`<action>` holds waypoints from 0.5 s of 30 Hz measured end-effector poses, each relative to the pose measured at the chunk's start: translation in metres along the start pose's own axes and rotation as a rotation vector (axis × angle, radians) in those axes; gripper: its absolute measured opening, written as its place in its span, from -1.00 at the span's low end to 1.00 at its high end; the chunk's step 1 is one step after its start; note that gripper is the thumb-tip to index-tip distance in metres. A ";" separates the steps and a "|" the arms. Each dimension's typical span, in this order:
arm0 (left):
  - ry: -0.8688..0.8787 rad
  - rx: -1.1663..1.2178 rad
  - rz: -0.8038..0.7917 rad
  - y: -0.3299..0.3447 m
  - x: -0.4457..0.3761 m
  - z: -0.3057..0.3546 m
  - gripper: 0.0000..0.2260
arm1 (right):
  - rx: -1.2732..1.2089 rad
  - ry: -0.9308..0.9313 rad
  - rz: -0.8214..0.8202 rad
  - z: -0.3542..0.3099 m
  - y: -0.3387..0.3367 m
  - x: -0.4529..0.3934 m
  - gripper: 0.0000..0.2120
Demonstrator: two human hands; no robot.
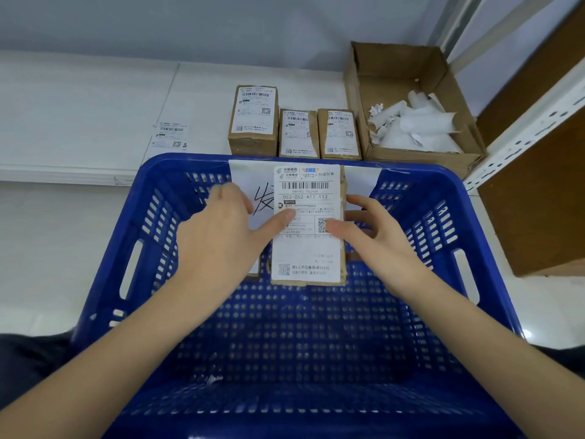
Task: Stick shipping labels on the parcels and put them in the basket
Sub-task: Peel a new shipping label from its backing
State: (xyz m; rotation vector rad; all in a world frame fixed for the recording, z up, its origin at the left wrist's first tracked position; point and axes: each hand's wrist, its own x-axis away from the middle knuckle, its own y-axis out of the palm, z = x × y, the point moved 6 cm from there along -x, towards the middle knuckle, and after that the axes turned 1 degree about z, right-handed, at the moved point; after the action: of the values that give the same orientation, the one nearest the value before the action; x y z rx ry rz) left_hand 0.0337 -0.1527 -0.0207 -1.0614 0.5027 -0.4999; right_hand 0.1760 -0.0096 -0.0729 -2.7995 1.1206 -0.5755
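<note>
A brown cardboard parcel with a white printed shipping label (pixel 306 226) is inside the blue perforated plastic basket (pixel 443 223), against its far wall. The left hand (pixel 218 236) lies over the parcel's left edge, fingers nearly straight, one fingertip pressing on the label. The right hand (pixel 373 236) grips the parcel's right side, thumb on the label and fingers curled round the edge. A white paper sign with black handwriting (pixel 250 185) hangs on the basket's far wall behind the parcel. Beyond the basket, on the white counter (pixel 79 99), stand three labelled brown parcels (pixel 294 128); a loose label (pixel 169 134) lies to their left. Right of them is an open cardboard box of crumpled white backing paper (pixel 414 128).
</note>
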 end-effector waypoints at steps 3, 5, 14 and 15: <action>0.402 -0.115 0.311 -0.010 0.010 0.020 -0.75 | -0.039 0.038 -0.002 0.004 0.005 0.002 -0.40; 0.658 -0.146 0.310 0.000 0.021 0.037 -0.69 | -0.053 0.050 -0.025 0.006 0.010 0.004 -0.42; 0.686 -0.167 0.047 0.040 0.026 0.037 -0.49 | -0.041 -0.009 0.000 0.004 0.010 0.007 -0.44; 0.672 -0.154 0.056 0.041 0.025 0.036 -0.48 | -0.034 -0.011 0.001 0.004 0.010 0.007 -0.43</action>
State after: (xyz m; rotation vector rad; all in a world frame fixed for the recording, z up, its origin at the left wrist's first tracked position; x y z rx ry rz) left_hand 0.0813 -0.1269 -0.0467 -1.0084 1.1747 -0.7797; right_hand 0.1753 -0.0219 -0.0767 -2.8273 1.1399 -0.5453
